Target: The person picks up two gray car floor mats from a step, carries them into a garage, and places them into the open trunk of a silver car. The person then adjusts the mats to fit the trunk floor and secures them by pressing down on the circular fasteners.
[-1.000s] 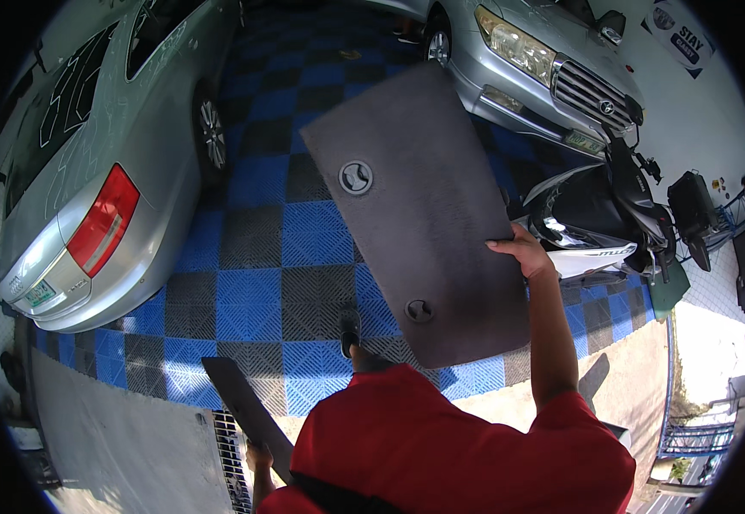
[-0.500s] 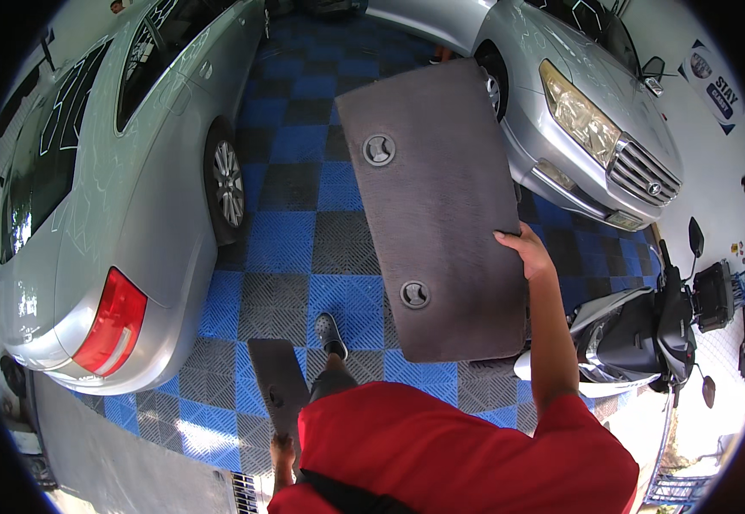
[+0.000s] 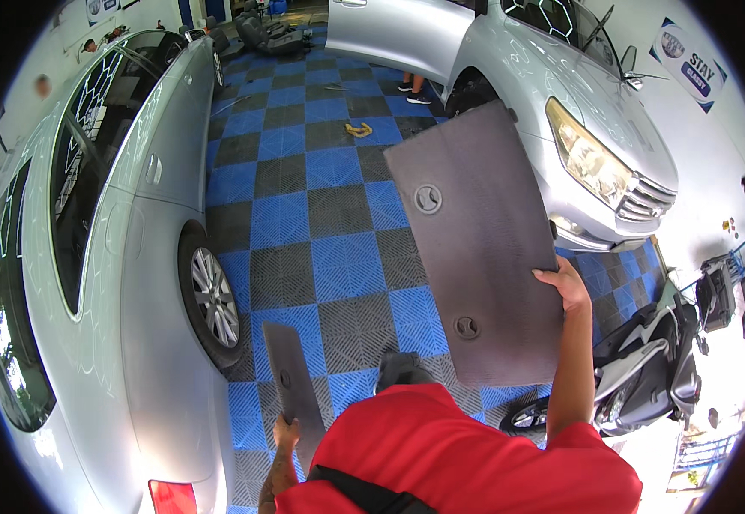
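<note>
Large panel [image 3: 496, 265]: Dark and broad, held aslant before me on the right, above the blue-and-black checkered floor [image 3: 347, 265].
Right grip [image 3: 570, 285]: Clamped on the large panel's right edge, thumb on its face — a one-sided hold, so the board could twist if my wrist tires.
Round fittings [image 3: 428, 199]: Two on the large panel's face, neither in my grasp.
Small panel [image 3: 300, 385]: Low on my left, near the rear wheel [image 3: 212, 308] of the silver car [image 3: 154, 360]; swung wide, it could scuff bodywork.
Left grip [image 3: 287, 432]: Closed on the small panel's left edge; a slack pinch could drop it.
Silver SUV [image 3: 552, 120]: Behind the large panel in this view — contact I cannot tell; a careless turn could scratch it.
Motorbike [image 3: 646, 364]: Near my right forearm, easily bumped if I back around.
Yellowish item [image 3: 359, 130]: On the floor ahead, a trip risk if the load blocks my view.
</note>
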